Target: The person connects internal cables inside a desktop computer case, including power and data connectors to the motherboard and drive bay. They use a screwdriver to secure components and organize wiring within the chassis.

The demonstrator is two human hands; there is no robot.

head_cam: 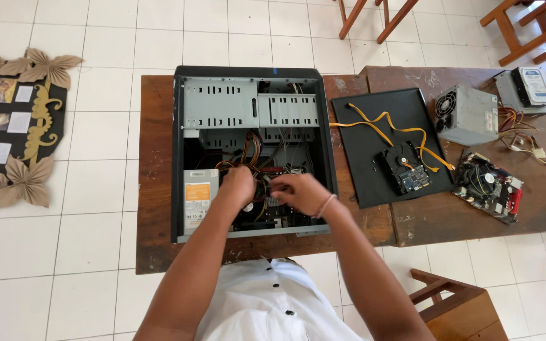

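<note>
Two hands work inside the open computer case point(254, 151), which lies on its side on the wooden table point(156, 189). Left hand point(238, 186) is curled down among the bundle of cables point(254, 158) beside the power supply point(199, 197) with its orange label; whether it pinches a cable cannot be told. Right hand point(301, 192) lies just beside it, fingers bent over the board at the case floor; its hold is also hidden.

Judgement: the step is cable or connector handling inside the case. A next move would call for a straight, gentle pull, with loose wires kept out of the way.

Off to the right: black side panel point(364, 151), hard drive point(406, 167) with orange ribbon cable point(380, 120), spare power unit point(466, 113), loose circuit board point(489, 186).
</note>
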